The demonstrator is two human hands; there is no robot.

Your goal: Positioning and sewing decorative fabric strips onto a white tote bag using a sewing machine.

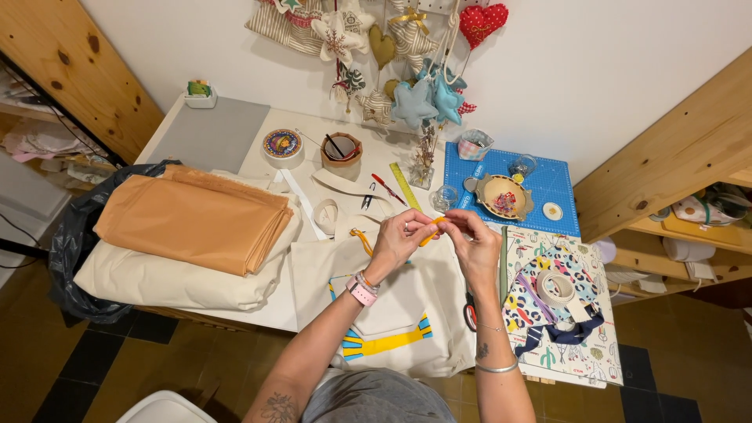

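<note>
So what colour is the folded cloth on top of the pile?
The folded cloth is light orange-tan, seen in the head view.

One head-worn view looks steeply down from above onto the counter point(227, 137), toward the wall, fairly close.

Strip point(431, 233) between hands: orange-yellow. Watch point(362, 293) on left wrist: pink. Tote point(392, 313): cream, yellow band edged blue. Folded cloth point(192, 223): tan-orange, over cream cloth point(157, 282). Bag point(74, 258): black. Mat point(548, 188): blue, fine grid. Ruler point(405, 186): yellow-green. Printed fabric point(540, 294): leopard spots in blue, yellow, pink; white cloth point(599, 345) beneath: cactus print. Heart point(482, 22): red, white dots. Stars point(427, 100): teal. Bench point(313, 133): white. Floor point(117, 368): ochre and black tiles.
</note>
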